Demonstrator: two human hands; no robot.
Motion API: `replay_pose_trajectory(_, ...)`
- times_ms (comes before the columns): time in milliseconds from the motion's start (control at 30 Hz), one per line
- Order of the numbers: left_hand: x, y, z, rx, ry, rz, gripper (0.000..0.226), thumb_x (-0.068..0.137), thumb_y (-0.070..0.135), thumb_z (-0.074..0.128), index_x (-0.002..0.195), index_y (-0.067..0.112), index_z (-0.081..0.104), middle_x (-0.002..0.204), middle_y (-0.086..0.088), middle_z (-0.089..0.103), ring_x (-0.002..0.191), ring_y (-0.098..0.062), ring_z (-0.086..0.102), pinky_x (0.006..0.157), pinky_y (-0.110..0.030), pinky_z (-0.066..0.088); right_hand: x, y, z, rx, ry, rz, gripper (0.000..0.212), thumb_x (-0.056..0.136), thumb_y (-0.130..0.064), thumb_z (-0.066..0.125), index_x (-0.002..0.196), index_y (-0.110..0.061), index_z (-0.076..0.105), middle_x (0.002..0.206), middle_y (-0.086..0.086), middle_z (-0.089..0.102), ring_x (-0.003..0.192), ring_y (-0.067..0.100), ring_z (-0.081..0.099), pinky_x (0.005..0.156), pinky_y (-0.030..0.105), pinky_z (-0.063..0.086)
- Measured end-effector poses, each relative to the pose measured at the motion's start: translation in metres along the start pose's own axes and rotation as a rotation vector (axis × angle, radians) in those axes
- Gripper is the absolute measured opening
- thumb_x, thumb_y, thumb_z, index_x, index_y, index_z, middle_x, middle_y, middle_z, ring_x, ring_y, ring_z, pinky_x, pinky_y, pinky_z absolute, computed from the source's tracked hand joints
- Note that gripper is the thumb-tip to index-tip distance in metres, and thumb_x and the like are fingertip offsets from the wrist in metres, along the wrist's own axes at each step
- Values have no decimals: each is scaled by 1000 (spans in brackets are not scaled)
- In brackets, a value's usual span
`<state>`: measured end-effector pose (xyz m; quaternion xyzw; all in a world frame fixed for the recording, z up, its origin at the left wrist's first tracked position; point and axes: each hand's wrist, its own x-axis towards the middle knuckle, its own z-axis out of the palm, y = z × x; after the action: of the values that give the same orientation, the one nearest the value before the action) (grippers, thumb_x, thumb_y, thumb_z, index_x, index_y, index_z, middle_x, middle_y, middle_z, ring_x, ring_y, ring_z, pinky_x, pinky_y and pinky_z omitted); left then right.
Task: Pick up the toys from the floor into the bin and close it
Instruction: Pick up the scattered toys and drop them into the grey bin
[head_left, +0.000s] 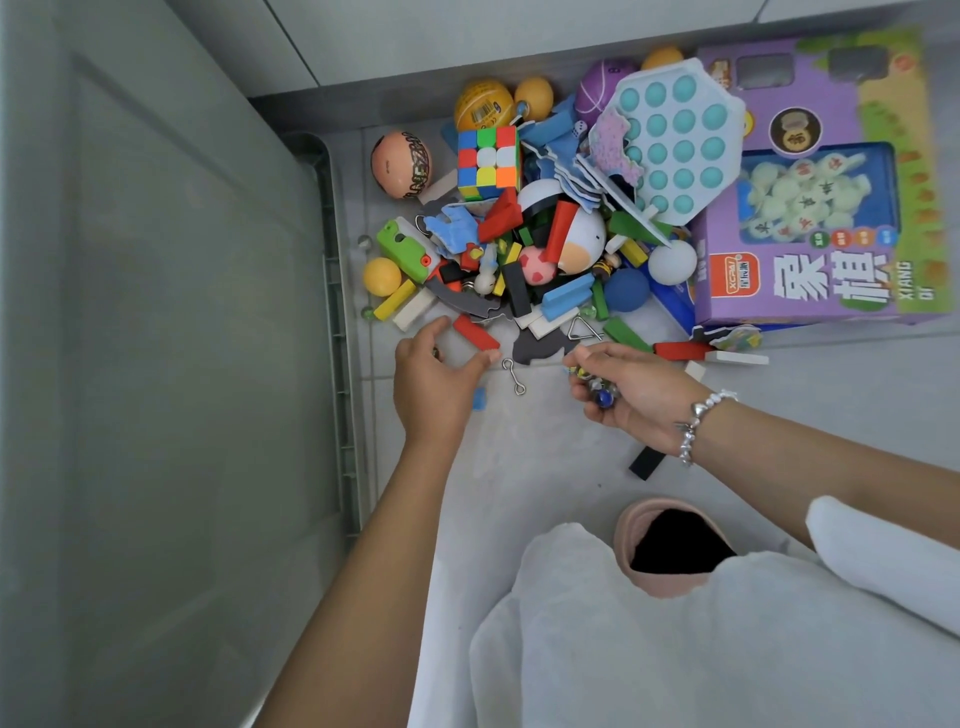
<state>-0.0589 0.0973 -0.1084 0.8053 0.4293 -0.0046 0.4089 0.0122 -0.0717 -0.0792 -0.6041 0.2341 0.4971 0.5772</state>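
The right hand (618, 387) is cupped and grips some marbles (597, 392), the fingers curled around them. The left hand (436, 376) lies with spread, relaxed fingers on the floor, thumb and forefinger on each side of a red block (475, 332); it holds nothing yet, though something small may hide under the palm.

To do this step well, I think the left hand should pinch the block by its long sides, and the right should stay cupped upward so that no marble rolls out. A wire hook (513, 375) and a small blue piece (479, 399) lie between the hands and are easy to miss.

The bin (332, 291) stands just left, its grey wall beside the left hand; I cannot tell whether the lid is on.

Farther away is the pile: cube (488, 162), balls, blocks, a pop toy (675, 140) and a purple box (810, 208). The pile leans against the box, so pulling low pieces may bring the others down.
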Motion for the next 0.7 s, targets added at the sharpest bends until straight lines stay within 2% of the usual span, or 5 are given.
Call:
replay_pose_trajectory(200,1,12,10,18,64,4,60,72,44,76,125,25,55,120,3,51,97,-7,51,74,-22,39,1,1,0,2,1,3,15,92,-23,54,89,-13,64,82,4,57,69,11,54,61,24,47)
replay_pose_trajectory(367,3,22,19,71,122,-68,42,74,47,73,108,26,60,113,6,53,85,-4,47,64,-22,32,2,1,-1,0,-3,-4,15,92,-24,54,90,-13,64,83,4,57,69,11,54,60,23,47)
replay_pose_trajectory(467,4,25,19,70,128,-78,31,76,46,71,98,27,62,102,10,51,77,-3,42,52,-20,27,2,2,-3,-1,3,-4,15,92,-24,54,91,-13,64,84,4,57,68,11,55,59,23,47)
replay_pose_trajectory(567,5,23,15,59,108,-70,25,78,44,70,98,29,64,97,14,47,75,-2,42,52,-13,26,1,3,-2,7,6,-4,15,92,-23,54,90,-12,64,82,4,57,67,10,55,59,22,47)
replay_pose_trajectory(700,3,17,11,21,76,-49,21,80,39,70,97,27,66,99,13,46,81,-2,44,55,-12,29,0,2,1,19,1,-13,15,92,-22,54,88,-12,64,80,3,56,67,10,54,59,22,46)
